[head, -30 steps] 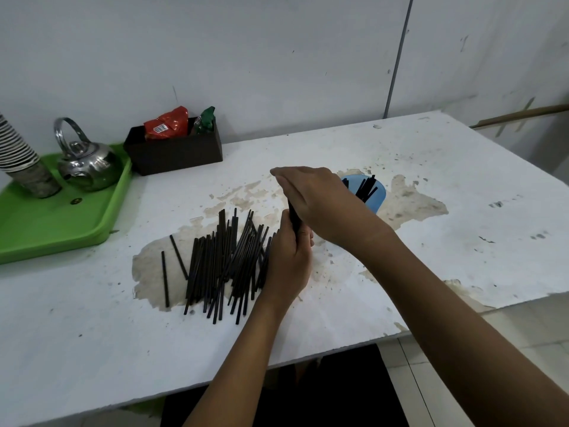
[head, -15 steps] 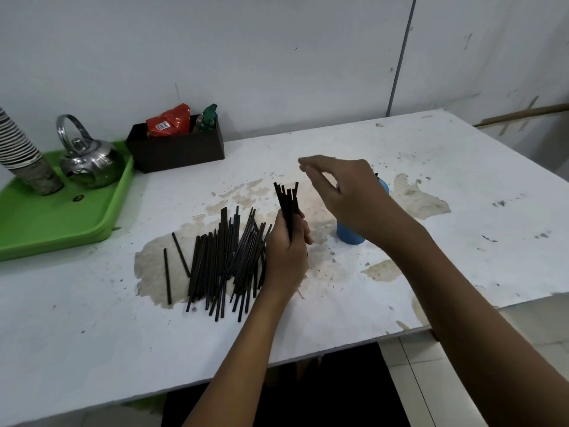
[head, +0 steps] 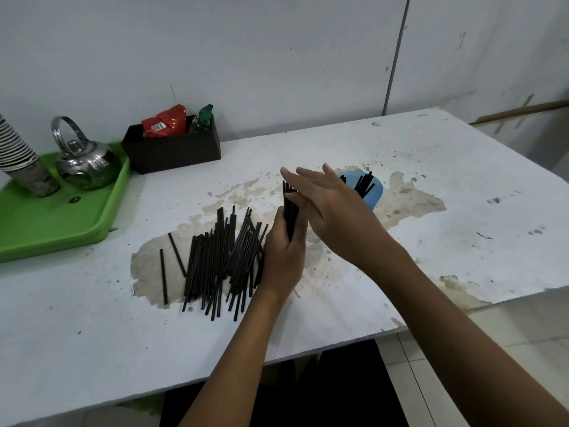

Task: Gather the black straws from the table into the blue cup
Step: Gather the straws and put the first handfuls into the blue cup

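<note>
A pile of black straws (head: 220,257) lies on the stained white table (head: 462,211) left of centre, with two loose ones at its left edge. My left hand (head: 284,254) grips an upright bundle of black straws (head: 290,208) just right of the pile. My right hand (head: 334,204) is flat with fingers spread, its fingertips against the top of that bundle. Behind my right hand stands the blue cup (head: 374,192), partly hidden, with several straws sticking out of it.
A green tray (head: 46,229) at the far left carries a steel kettle (head: 84,161) and a stack of paper cups (head: 21,161). A dark box (head: 175,149) with snack packets sits by the wall. The table's front edge runs near my forearms.
My right hand lifted off the bundle half a second ago, then came back down with fingers spread on its top. My left hand kept its grip on the bundle.
</note>
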`<state>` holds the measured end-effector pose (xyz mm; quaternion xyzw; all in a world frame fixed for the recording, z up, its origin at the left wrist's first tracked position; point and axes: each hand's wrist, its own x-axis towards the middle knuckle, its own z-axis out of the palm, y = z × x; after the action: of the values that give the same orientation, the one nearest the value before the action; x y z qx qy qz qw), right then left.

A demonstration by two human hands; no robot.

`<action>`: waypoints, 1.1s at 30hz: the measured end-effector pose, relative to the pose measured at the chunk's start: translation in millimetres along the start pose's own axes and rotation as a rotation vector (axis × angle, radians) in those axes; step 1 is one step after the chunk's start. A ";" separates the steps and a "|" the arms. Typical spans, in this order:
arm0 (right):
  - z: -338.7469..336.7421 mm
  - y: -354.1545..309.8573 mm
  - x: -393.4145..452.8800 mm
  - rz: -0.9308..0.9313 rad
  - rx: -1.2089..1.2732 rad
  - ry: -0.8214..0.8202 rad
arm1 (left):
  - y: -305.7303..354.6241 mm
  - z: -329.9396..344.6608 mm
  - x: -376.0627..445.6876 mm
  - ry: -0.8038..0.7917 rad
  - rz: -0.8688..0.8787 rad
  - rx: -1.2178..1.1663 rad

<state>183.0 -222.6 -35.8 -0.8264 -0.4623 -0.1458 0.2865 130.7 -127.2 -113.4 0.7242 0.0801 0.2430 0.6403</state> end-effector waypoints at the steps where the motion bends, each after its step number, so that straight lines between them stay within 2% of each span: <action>1: 0.4 1.9 0.4 -0.015 -0.001 -0.020 | 0.5 0.1 0.3 0.003 0.004 -0.009; 7: 7.9 8.3 -2.7 -0.034 0.014 -0.134 | -3.1 -0.1 3.1 0.045 -0.002 -0.033; 11: 4.0 6.2 -5.9 -0.002 0.094 -0.098 | -1.9 -1.8 4.5 0.040 0.001 -0.043; 15: -1.9 10.8 -13.1 0.012 0.099 0.136 | -3.5 -1.5 5.2 0.065 -0.039 0.002; 17: -4.7 16.6 -20.0 0.047 0.099 0.310 | -4.8 -1.1 6.0 0.052 -0.071 0.002; 20: -6.8 26.2 -35.8 0.234 0.205 0.588 | -5.2 0.2 7.0 0.012 -0.074 0.060; 22: -3.5 33.1 -48.1 0.389 0.311 0.655 | -1.9 2.0 7.8 0.026 -0.085 0.066; 27: 15.6 50.7 -72.6 0.597 0.588 0.618 | 11.9 7.9 20.7 0.111 -0.098 -0.097; 33: 31.6 64.2 -80.1 0.702 0.576 0.469 | 48.0 17.2 51.4 0.110 -0.067 -0.334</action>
<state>194.2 -284.1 -123.1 -0.7644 -0.1015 -0.0890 0.6304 173.8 -128.6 -55.2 0.5904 0.0975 0.2706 0.7541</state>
